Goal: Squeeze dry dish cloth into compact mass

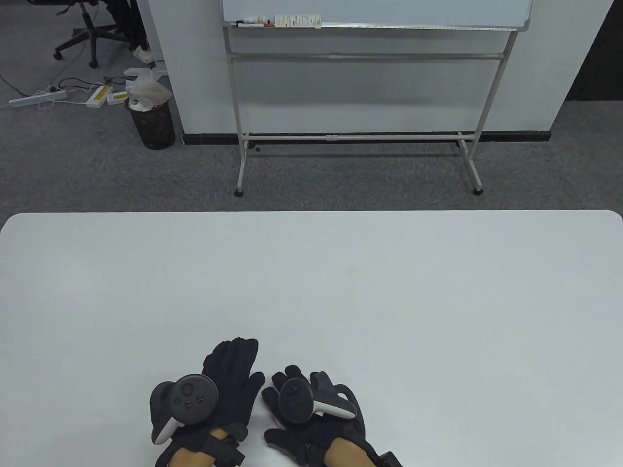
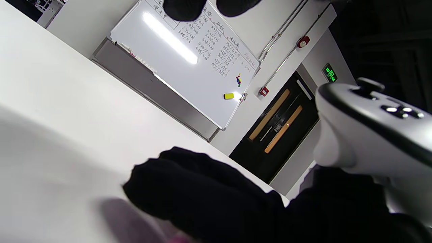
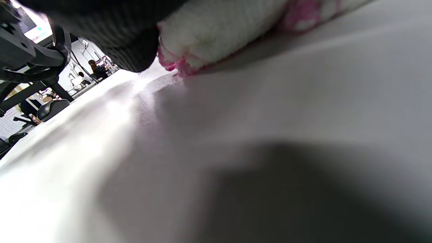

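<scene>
The dish cloth (image 3: 216, 30) is white with a pink edge and lies bunched on the white table (image 1: 311, 272). My right hand (image 1: 287, 396) is curled over it and presses it down, near the front edge. In the table view only a pink sliver of the cloth (image 1: 278, 424) shows under the palm. My left hand (image 1: 231, 372) lies just left of the right hand, fingers stretched forward, touching no cloth that I can see. The left wrist view shows the right glove (image 2: 202, 192) on the table.
A whiteboard on a stand (image 1: 360, 73) is beyond the table's far edge. A waste bin (image 1: 152, 124) and an office chair (image 1: 90, 29) stand on the carpet at the back left.
</scene>
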Motion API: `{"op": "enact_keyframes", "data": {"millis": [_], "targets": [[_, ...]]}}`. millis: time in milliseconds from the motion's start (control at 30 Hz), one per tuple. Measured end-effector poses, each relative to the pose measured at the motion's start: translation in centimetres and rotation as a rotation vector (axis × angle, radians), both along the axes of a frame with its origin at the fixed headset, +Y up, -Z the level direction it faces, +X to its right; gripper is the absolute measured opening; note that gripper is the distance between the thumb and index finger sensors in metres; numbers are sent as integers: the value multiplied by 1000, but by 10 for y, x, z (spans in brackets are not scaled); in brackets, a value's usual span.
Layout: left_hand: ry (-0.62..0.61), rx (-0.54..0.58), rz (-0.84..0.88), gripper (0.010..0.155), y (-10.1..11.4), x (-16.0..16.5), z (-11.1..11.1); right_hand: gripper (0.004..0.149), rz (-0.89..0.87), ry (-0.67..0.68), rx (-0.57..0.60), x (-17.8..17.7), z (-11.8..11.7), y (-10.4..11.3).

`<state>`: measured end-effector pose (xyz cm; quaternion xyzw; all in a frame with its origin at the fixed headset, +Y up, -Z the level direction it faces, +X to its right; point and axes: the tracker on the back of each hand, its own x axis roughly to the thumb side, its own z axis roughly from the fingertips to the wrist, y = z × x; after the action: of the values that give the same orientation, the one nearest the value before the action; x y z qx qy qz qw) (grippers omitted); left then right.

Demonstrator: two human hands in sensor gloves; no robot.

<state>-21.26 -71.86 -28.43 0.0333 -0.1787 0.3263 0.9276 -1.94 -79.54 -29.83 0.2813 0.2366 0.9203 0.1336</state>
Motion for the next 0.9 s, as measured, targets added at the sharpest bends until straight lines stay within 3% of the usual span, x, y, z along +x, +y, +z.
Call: {"op": "enact_keyframes", "data": {"millis": [200, 433, 667, 900], "targets": [[7, -28, 0, 71, -2, -8, 0, 82, -217, -56, 93, 7, 1, 17], [41, -37, 6, 71, -5, -17, 0, 85, -335, -93, 226, 20, 10, 61], [58, -69, -15, 71, -8, -15, 0, 79, -559, -248, 404, 62, 12, 96], [66, -79, -17, 71, -12, -17, -2, 77, -602, -461, 432, 110, -1, 97]]}}
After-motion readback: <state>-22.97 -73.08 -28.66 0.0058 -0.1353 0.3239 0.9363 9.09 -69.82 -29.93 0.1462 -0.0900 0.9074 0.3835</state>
